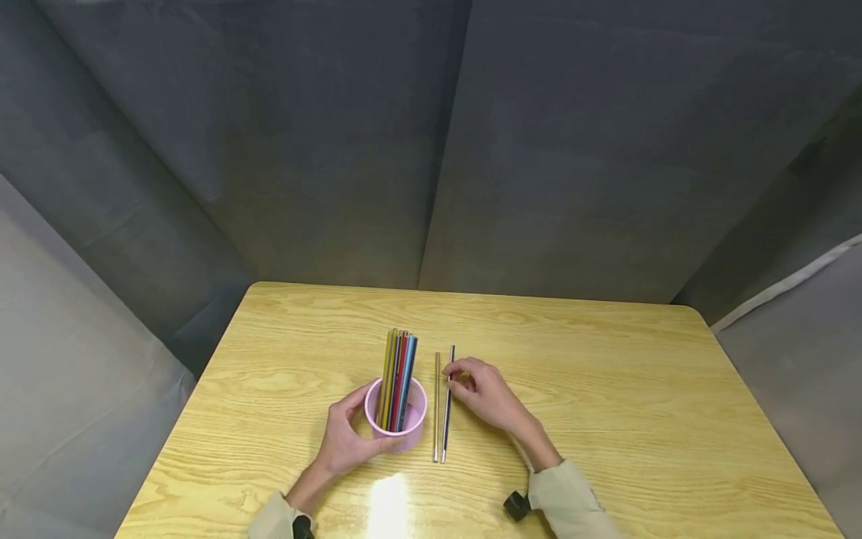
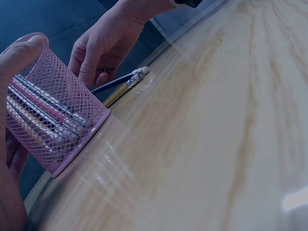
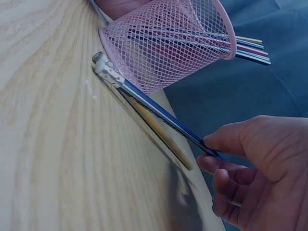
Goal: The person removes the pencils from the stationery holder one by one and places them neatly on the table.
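My left hand grips a pink mesh pencil cup from its left side, thumb along the near wall. Several pencils in yellow, red, blue and dark colours stand in the cup and lean toward the far side. Just right of it, my right hand pinches a dark blue pencil near its far end, between thumb and forefinger. The pencil's white eraser end points toward me, low by the tabletop. Beside it lies a yellow pencil, nearly parallel, with its eraser end also toward me.
The wood-grain table has its far edge beyond the pencils. Grey cloth panels hang behind it and at both sides. A bright light reflection shows on the tabletop near me.
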`<state>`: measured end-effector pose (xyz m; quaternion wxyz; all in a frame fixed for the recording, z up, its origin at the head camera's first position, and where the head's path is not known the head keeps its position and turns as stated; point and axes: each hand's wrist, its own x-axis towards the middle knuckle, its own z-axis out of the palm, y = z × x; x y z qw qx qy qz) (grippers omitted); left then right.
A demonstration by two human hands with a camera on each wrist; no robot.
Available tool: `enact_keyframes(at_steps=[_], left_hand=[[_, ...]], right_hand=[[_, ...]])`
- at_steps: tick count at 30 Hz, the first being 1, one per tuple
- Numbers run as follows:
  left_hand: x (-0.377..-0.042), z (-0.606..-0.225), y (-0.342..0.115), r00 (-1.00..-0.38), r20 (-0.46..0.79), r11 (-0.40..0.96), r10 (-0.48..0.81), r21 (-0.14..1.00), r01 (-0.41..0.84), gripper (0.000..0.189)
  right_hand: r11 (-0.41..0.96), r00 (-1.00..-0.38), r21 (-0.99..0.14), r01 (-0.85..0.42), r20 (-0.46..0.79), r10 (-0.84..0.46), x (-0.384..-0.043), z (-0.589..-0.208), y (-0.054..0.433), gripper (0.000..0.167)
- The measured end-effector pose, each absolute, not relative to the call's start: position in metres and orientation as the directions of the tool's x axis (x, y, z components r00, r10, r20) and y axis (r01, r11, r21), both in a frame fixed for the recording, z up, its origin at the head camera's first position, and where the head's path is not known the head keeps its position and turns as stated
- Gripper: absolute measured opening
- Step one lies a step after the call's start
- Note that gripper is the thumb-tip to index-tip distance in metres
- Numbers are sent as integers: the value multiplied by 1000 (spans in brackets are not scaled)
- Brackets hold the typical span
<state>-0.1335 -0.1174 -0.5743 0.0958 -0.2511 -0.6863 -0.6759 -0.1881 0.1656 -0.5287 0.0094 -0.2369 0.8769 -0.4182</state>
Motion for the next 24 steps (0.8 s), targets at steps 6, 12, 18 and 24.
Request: enact_keyframes(at_steps=[6,12,18,24], left_hand=[[-134,-576,-118,-847,487,-32,213,870,492,91],[-134,-576,-118,-854,475,-37,214,877,478,90],[-134,-574,-118,-856,469,-32,218,880,474,90],[-134,-573,-117,-857,465,-34,221,882,470,90]], right_hand=[[550,-892,-736,-394,162,-422,-188,-533,164,25],[566,-895,-732,-380,135,-426,-187,-537,164,26],[568,-894,-727,-384,140,-425,-188,-540,163,25],[555,-885,-726,-406,162,-436,-187,-542,163,26]])
